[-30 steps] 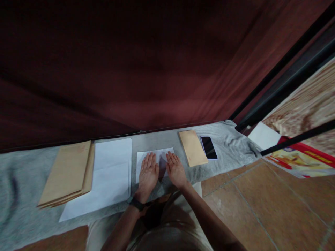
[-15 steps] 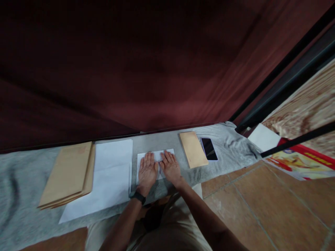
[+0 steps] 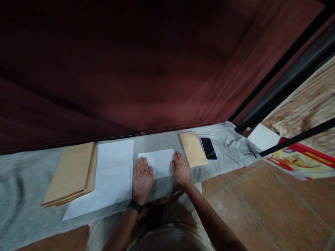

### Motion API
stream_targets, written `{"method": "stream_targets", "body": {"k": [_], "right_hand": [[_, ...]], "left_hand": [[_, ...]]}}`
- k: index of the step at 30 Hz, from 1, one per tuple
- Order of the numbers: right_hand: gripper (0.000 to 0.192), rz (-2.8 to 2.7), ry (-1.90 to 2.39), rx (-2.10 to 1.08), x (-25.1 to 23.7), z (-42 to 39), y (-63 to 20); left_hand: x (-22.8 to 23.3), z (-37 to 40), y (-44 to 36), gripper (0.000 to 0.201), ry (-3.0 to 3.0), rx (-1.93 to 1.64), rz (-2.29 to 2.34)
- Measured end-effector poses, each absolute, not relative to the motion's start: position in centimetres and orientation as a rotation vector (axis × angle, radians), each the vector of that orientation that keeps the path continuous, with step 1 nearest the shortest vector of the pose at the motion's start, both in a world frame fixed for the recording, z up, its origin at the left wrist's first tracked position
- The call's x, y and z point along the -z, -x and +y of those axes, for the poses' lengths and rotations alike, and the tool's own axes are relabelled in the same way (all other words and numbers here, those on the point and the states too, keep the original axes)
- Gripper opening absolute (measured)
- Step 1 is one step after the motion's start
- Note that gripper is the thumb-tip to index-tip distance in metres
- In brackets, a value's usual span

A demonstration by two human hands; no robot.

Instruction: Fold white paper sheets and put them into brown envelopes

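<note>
A folded sheet of white paper (image 3: 161,163) lies flat on the grey cloth in front of me. My left hand (image 3: 143,177) rests palm down on its left edge, fingers stretched out and pointing away from me. On the right edge lies my right hand (image 3: 181,169), also flat with the fingers extended. Neither hand grips anything. Just right of my right hand is a brown envelope (image 3: 193,149). To the left of my left hand sit larger white sheets (image 3: 115,174), partly covered by a stack of brown envelopes (image 3: 70,170).
A phone (image 3: 208,148) lies beside the single envelope. The grey cloth (image 3: 154,141) covers a narrow surface that ends at a dark red curtain (image 3: 157,87). Black metal bars (image 3: 282,69) and a colourful printed box (image 3: 300,158) stand at the right, above the tiled floor (image 3: 261,202).
My hands have slid apart from the middle of the folded paper, the left one to its left edge and the right one to its right edge. The paper's middle now shows.
</note>
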State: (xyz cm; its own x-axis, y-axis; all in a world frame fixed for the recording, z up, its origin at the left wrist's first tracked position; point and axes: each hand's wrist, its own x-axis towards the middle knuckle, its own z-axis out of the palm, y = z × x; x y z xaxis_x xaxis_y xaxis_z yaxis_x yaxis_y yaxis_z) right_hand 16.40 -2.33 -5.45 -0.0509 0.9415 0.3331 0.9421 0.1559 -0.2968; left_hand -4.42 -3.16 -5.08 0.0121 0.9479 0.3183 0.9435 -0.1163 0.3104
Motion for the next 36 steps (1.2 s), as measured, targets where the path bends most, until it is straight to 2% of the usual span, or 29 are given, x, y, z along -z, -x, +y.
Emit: {"method": "stream_targets", "body": {"k": [9, 24, 30, 36], "right_hand": [[0.048, -2.283, 1.473, -0.12, 4.7, -7.0, -13.4], [0.051, -2.13, 1.693, 0.037, 5.4, -8.5, -17.1], [0.053, -2.195, 1.627, -0.015, 4.5, -9.2, -16.5], [0.051, -2.329, 1.496, -0.064, 4.6, -10.0, -14.3]], "left_hand": [[5.3, -8.5, 1.9, 0.059, -2.469, -0.592, 1.806], [5.2, -12.0, 4.4, 0.066, -2.418, -0.608, 1.959], [4.5, -11.7, 3.8, 0.062, -2.438, -0.623, 1.853], [5.0, -8.3, 2.0, 0.058, -2.499, -0.632, 1.637]]}}
